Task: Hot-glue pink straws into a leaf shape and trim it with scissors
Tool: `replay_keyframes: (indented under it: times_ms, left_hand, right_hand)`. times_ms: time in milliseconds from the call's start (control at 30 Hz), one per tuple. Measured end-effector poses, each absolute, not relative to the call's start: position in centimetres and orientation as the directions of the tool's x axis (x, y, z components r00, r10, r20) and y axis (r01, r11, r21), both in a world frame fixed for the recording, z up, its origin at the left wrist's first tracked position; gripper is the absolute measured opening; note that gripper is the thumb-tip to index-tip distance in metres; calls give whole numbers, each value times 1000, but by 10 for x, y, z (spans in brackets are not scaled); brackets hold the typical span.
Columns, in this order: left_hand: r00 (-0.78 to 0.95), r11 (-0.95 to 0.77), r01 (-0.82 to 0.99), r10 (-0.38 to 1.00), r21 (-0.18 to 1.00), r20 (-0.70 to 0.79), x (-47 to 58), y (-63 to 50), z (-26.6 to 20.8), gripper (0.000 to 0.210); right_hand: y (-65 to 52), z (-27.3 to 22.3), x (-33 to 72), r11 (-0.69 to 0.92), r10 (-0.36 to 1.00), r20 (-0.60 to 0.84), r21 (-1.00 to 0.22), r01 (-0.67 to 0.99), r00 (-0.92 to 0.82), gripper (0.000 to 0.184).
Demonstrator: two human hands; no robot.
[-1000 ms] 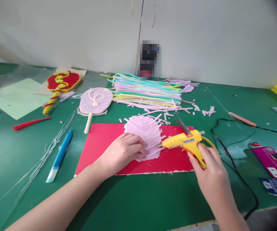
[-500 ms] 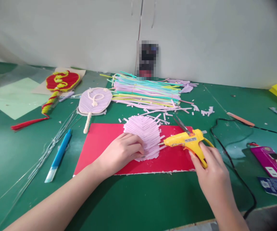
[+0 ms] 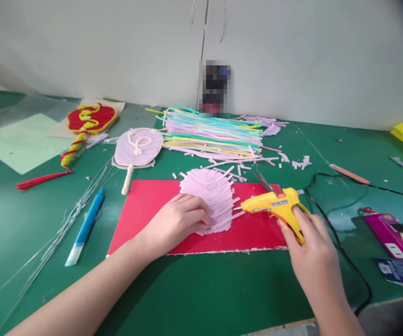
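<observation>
My right hand [image 3: 315, 245] is wrapped round the handle of a yellow hot glue gun [image 3: 274, 203]. Its nozzle points left, at the trimmed strip ends on the right edge of a lilac fan panel [image 3: 210, 191] made of pipe cleaners laid in a chevron. Curled fingers of my left hand [image 3: 177, 221] hold the panel's lower left side; their tips are partly hidden. Beneath the panel lies a red board [image 3: 145, 205]. Scissors [image 3: 264, 180] rest behind the glue gun, partly covered by it.
Behind the board are a bundle of coloured pipe cleaners [image 3: 215, 133] with scattered offcuts, a finished lilac fan [image 3: 138, 147] and a red-and-yellow fan [image 3: 91, 117]. Thin wires [image 3: 77, 205] and a blue pen-like tool [image 3: 87, 221] lie left. A black cable [image 3: 341, 245] loops on the right.
My right hand and the glue gun have shifted slightly to the right, drawing the nozzle away from the panel's edge. My left hand and the panel stay where they were.
</observation>
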State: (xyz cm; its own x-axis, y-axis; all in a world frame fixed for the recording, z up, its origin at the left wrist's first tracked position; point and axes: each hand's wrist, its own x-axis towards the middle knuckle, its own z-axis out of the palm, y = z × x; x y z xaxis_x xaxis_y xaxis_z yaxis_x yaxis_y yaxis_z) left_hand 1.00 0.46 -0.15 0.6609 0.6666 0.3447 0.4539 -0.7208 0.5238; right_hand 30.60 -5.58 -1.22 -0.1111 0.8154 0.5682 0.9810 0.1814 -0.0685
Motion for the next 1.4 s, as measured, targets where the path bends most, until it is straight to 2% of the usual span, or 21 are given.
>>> replay_keyframes:
  times_ms: [167, 500, 700, 833, 967, 1033, 1200, 1267, 1300, 1367, 1400]
  left_hand:
    - [664, -719, 450, 666, 530, 339, 10, 4, -2, 14]
    - [657, -720, 449, 667, 529, 351, 10, 4, -1, 12]
    - [657, -723, 449, 665, 526, 354, 10, 4, -1, 13]
    - [644, -718, 468, 676, 515, 358, 11, 3, 0, 16]
    - [631, -715, 489, 686, 500, 363, 12, 2, -1, 16]
    - [630, -718, 488, 684, 497, 368, 12, 2, -1, 16]
    - [623, -721, 505, 685, 474, 378, 13, 2, -1, 18]
    - [620, -718, 515, 689, 468, 374, 13, 3, 0, 19]
    - [618, -714, 521, 693, 467, 370, 14, 3, 0, 19]
    - [612, -709, 530, 699, 464, 370, 13, 3, 1, 18]
    - [610, -710, 531, 699, 462, 373, 13, 3, 1, 18]
  right_hand:
    - [-55, -17, 307, 95, 798, 602, -90, 991, -22, 45]
    - [-50, -24, 315, -26, 824, 557, -142, 990, 102, 52]
    - [-41, -28, 343, -166, 832, 502, -180, 970, 235, 66]
    - [-34, -24, 352, -250, 846, 406, -268, 930, 344, 77]
    - [-24, -19, 361, -304, 846, 345, -315, 899, 407, 72]
    - [-19, -17, 367, -275, 843, 386, -289, 917, 375, 64]
    - [-10, 4, 357, -202, 827, 506, -137, 970, 244, 50]
    - [-8, 15, 338, -57, 820, 552, -183, 982, 150, 37]
    - [-6, 20, 326, 41, 835, 540, -248, 968, 103, 30]
    - [-4, 25, 302, 219, 894, 448, -403, 889, -17, 18]
    - [-2, 24, 291, 289, 911, 401, -442, 849, -101, 15]
